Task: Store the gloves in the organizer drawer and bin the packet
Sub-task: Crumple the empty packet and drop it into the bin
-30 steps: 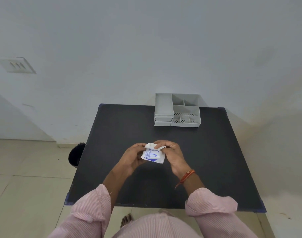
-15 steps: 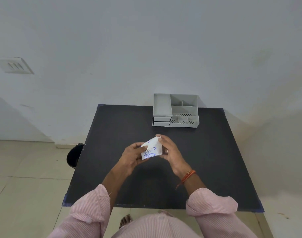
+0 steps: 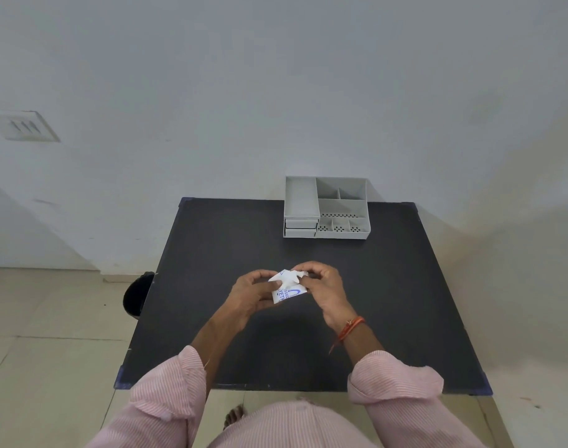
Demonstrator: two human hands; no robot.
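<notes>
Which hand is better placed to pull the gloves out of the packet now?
Right. The right hand pinches the packet's torn top edge, while the left hand grips its body.

Plain pale grey-white wall [image 3: 276,76] fills top half, w/ a white switch plate [image 3: 22,126] at far left, approx mid-height. Second wall [image 3: 541,221] on right meets it at a corner behind the table; looks warmer/cream, lit softly, no hard shadows. Black square table [image 3: 389,302] pushed against back wall, blue caps on corners. Floor [image 3: 49,334] is beige tile w/ thin dark grout lines; low skirting runs along wall base at left. Light is even & diffuse, source not in view. Darker angled patch on wall at lower left, prob. shadow, can't tell.
</notes>
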